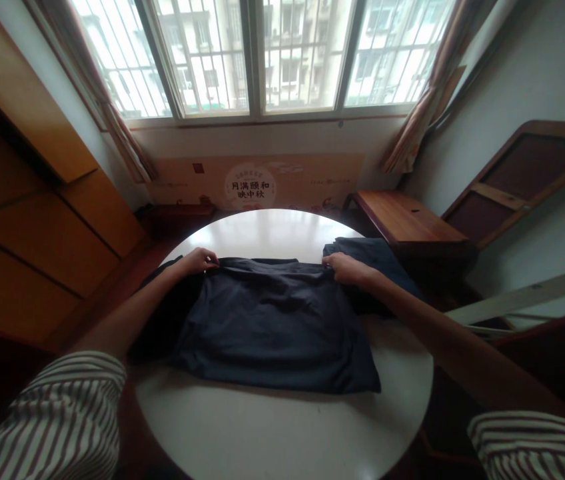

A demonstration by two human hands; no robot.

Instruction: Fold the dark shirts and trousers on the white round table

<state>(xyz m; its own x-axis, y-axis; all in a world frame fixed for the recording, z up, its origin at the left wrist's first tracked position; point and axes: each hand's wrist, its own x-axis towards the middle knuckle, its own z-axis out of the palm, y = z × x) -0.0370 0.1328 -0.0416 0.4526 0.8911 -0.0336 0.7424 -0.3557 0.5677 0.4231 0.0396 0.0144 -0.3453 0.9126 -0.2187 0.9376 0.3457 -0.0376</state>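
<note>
A dark navy garment [277, 327] lies spread over the middle of the round white table [282, 427], its far edge slightly rumpled; I cannot tell its exact kind. My left hand [201, 260] pinches the far left corner of this garment. At the far right corner, my right hand [345, 268] grips the same edge with thumb and fingers closed. Black cloth [165, 320] lies to the left, partly under the garment and my left forearm. Beyond my right hand sits a folded blue cloth [370, 253], with darker fabric below it.
A wooden desk [407, 217] stands past the table at the right, near a leaning wooden-framed panel [527, 173]. Wooden cabinets [57, 220] line the left side. A barred window [262, 60] with curtains [412, 127] is ahead, above a printed cardboard panel [302, 177].
</note>
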